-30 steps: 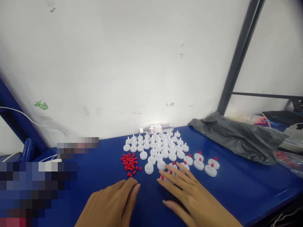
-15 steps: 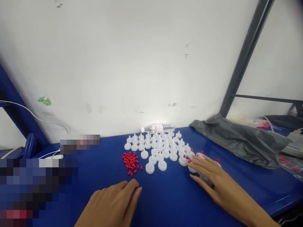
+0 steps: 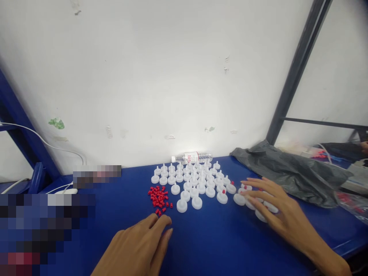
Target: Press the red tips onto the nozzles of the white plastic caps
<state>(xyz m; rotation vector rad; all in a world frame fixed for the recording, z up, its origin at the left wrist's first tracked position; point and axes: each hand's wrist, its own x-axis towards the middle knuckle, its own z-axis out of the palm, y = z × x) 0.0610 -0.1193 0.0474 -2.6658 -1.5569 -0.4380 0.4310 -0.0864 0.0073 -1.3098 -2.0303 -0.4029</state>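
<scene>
Many white plastic caps (image 3: 192, 183) stand in rows on the blue table (image 3: 218, 237). Left of them lies a heap of small red plugs (image 3: 158, 195). My left hand (image 3: 140, 245) rests flat near the table's front, fingers stretched toward the red plugs, holding nothing. My right hand (image 3: 276, 205) lies spread, palm down, over several white caps with red plugs (image 3: 266, 209) at the right end of the group, fingers touching them. A few more capped pieces (image 3: 222, 196) sit just left of its fingertips.
A clear water bottle (image 3: 192, 157) lies against the white wall behind the caps. A crumpled grey plastic bag (image 3: 290, 168) covers the table's right side, beside a dark metal post (image 3: 296, 69). White cables (image 3: 43, 143) run at the left. Blurred patches hide the lower left.
My right hand has swept from the middle front to the right, pushing the red-plugged caps with it. My left hand has stayed almost still.
</scene>
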